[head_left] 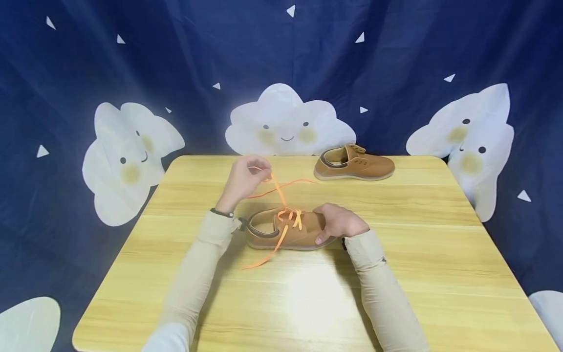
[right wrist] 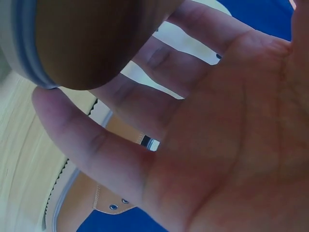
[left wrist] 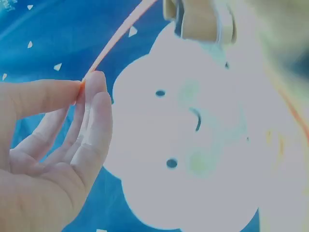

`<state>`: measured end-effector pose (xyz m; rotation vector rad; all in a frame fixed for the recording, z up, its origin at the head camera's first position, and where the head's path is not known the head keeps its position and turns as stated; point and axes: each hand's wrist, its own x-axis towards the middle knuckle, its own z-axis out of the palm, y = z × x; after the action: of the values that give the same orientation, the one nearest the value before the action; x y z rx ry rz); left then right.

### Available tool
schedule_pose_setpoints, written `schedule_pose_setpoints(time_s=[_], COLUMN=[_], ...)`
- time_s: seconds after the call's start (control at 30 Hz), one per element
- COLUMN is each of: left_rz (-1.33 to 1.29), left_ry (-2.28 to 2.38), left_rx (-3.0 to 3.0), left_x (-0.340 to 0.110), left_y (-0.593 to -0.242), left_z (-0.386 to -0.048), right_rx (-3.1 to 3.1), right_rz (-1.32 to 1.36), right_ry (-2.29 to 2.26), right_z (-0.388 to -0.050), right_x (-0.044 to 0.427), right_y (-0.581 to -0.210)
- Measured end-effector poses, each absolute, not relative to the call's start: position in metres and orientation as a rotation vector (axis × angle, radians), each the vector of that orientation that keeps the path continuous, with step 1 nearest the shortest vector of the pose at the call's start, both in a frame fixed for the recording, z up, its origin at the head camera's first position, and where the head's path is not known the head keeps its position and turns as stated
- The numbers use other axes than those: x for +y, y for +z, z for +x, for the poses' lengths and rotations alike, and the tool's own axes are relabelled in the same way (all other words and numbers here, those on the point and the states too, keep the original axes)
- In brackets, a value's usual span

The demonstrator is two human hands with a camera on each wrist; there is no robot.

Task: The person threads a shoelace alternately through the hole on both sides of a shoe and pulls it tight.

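A brown shoe [head_left: 309,238] with orange laces sits on the wooden table, its toe pointing right. Above its heel end, my left hand [head_left: 244,180] pinches an orange shoelace [head_left: 279,189] between thumb and fingertips and holds it taut up from the eyelets. The same lace [left wrist: 115,42] runs up from the pinch in the left wrist view. My right hand [head_left: 343,222] grips the toe, thumb on the near side and fingers at the far side. In the right wrist view, the toe [right wrist: 96,48] hides some fingertips. Another lace end [head_left: 266,257] lies loose toward the near side.
A second brown shoe [head_left: 369,166] without visible laces stands at the table's back edge, toe to the right. Behind the wooden table [head_left: 440,274] hangs a dark blue curtain [head_left: 198,44] with white clouds and triangles.
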<state>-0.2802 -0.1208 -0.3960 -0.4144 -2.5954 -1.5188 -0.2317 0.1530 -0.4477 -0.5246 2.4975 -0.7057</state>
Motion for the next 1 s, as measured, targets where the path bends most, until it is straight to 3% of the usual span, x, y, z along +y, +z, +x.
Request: schedule_pose_setpoints(time_s=[0.2, 0.47, 0.63, 1.0], left_rz=[-0.285, -0.127, -0.374, -1.221], left_ry=[-1.605, -1.447, -1.100, -1.034], left_rx=[-2.552, -2.949, -3.269, -3.194], left_x=[-0.151, -0.186, -0.185, -0.130], left_y=[-0.397, -0.449, -0.464, -0.427], left_z=[-0.304, -0.318, -0.304, -0.291], right_rx=[2.490, 2.500, 2.499, 2.486], right_rz=[-0.520, -0.510, -0.507, -0.554], right_ry=[-0.717, -0.678, -0.674, -0.717], right_z=[-0.232, -0.232, -0.232, -0.233], right_x=[0.151, 0.148, 0.147, 0.153], right_y=[-0.449, -0.450, -0.451, -0.450])
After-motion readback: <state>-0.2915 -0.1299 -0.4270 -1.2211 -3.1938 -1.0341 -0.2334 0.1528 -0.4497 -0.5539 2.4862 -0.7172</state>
